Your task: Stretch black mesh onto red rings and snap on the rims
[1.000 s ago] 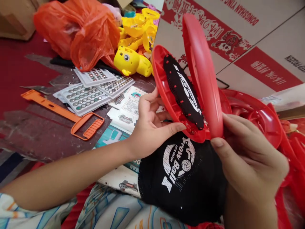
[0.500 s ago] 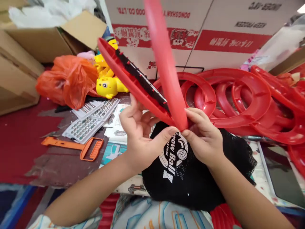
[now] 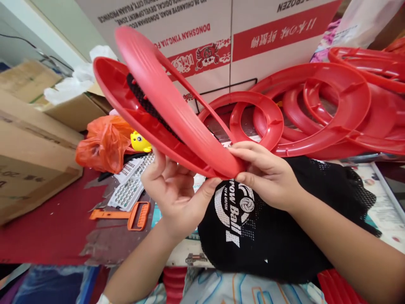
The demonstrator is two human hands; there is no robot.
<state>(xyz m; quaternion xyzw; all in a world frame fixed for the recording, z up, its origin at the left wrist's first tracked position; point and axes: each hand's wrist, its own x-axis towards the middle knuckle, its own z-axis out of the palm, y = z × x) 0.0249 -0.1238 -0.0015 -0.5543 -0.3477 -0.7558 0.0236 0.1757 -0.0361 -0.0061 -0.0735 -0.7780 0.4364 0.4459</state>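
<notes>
My left hand (image 3: 177, 194) is closed on a red plastic ring (image 3: 110, 84) from below, its thumb on the near edge. Inside this ring shows a black mesh net (image 3: 148, 105), mostly hidden. A second red plastic ring (image 3: 177, 109) lies tilted over the first, and my right hand (image 3: 268, 175) pinches its near end between thumb and fingers. The two rings meet at the near end and gape apart at the far end. Under my hands a black mesh cloth (image 3: 272, 245) with white "Ball" lettering is spread out.
More red rings (image 3: 351, 109) are heaped at the right. To the left are an orange plastic bag (image 3: 103, 141), a yellow toy (image 3: 141, 142), sheets of button cells (image 3: 126, 192) and an orange handled strip (image 3: 139, 216). A large printed carton (image 3: 209, 25) stands behind.
The upper ring has swung down leftward toward the lower ring, narrowing the gap between them. Both hands keep their hold. The view has shifted, with more cartons showing at the left.
</notes>
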